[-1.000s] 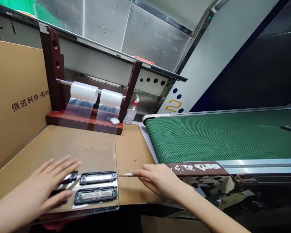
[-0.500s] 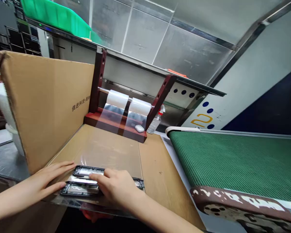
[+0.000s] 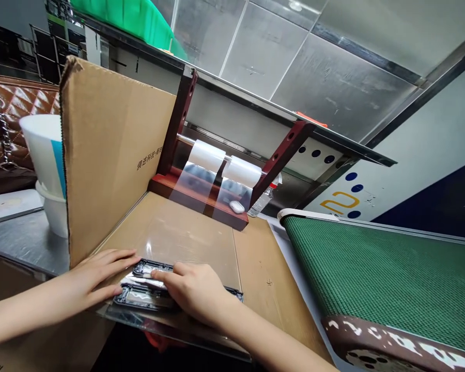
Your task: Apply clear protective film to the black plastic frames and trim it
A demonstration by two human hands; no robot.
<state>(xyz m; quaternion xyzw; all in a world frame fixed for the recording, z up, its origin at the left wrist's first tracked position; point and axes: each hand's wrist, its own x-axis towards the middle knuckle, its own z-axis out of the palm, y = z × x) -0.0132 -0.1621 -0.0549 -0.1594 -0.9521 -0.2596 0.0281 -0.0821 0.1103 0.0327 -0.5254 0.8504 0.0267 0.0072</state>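
Note:
Several black rectangular frame parts [image 3: 141,295] lie under clear film on a glass sheet [image 3: 170,235] near the front edge of the cardboard-lined bench. My left hand [image 3: 96,276] rests flat on their left end, fingers stretched out. My right hand [image 3: 194,290] presses down on the parts from the right, fingers extended over the film and hiding part of them. Two rolls of clear film [image 3: 225,164] hang on a dark red wooden stand [image 3: 178,129] at the back, their film running down toward the parts.
An upright cardboard wall [image 3: 108,150] closes the left side. A green conveyor belt [image 3: 387,279] runs on the right. A white earbud case [image 3: 237,206] and a spray bottle [image 3: 264,199] sit by the stand. White paper cups [image 3: 46,165] and a brown quilted bag [image 3: 8,134] are at far left.
My right hand has moved from the bench's right edge onto the parts and stays pressed there. My left hand stays at their left end. The view has swung left.

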